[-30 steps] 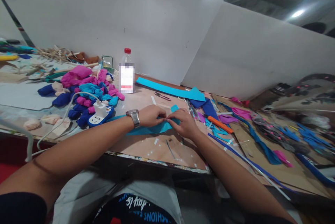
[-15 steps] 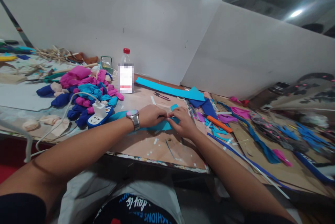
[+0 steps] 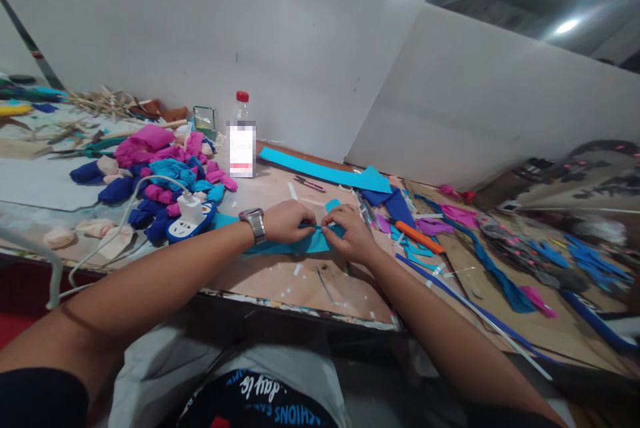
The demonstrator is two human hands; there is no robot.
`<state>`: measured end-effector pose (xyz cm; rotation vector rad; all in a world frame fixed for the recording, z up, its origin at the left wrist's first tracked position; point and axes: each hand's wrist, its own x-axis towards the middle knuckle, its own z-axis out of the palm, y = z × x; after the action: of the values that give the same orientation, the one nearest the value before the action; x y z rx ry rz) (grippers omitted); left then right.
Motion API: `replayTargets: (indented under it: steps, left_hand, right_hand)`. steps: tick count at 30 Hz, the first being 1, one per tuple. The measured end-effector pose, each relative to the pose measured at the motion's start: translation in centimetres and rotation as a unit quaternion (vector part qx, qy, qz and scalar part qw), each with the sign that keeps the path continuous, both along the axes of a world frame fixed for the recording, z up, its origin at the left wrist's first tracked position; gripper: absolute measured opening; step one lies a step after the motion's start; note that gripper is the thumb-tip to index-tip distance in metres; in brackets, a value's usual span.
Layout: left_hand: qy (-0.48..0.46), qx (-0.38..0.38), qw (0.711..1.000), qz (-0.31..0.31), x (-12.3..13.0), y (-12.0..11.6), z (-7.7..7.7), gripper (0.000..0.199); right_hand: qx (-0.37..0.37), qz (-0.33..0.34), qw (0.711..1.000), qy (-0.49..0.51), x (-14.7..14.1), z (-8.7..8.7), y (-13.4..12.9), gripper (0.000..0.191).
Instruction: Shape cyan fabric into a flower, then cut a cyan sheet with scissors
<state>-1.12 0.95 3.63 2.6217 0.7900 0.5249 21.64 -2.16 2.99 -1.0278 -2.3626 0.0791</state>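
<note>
A light-blue fabric strip (image 3: 295,245) lies across the table under both hands. My left hand (image 3: 290,221), with a watch on its wrist, pinches the strip's upper edge between thumb and fingers. Just to its right, my right hand (image 3: 347,231) pinches the same edge, its fingers curled and the thumb pressed in. A small gap separates the two sets of fingertips, with a folded or rolled bit of the strip between them. The strip's left end passes behind my left wrist, near a blue and white power strip (image 3: 186,225).
Pink and blue fabric bundles (image 3: 170,171) lie left, near a red-capped bottle (image 3: 242,148). Behind the hands are small thread snips (image 3: 310,184) and a long light-blue strip (image 3: 320,171). An orange-handled cutter (image 3: 419,237) and fabric scraps lie right. The table's front edge (image 3: 300,308) is close.
My left hand has shifted slightly left, widening the gap between the fingertips. More of the blue strip shows flat below my left hand. My right hand has barely moved.
</note>
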Motion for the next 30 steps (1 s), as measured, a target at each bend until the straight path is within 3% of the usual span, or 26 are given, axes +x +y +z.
replayTargets:
  steps: [23,30]
  left_hand:
    - [0.004,-0.060,0.998,-0.018,0.04,0.39,-0.21,0.031]
    - [0.013,-0.086,0.996,0.002,-0.01,0.40,0.08,0.028]
  right_hand:
    - [0.015,0.001,1.000,-0.025,-0.25,0.36,-0.33,0.008]
    - [0.043,0.002,0.999,-0.028,-0.08,0.25,-0.13,0.012]
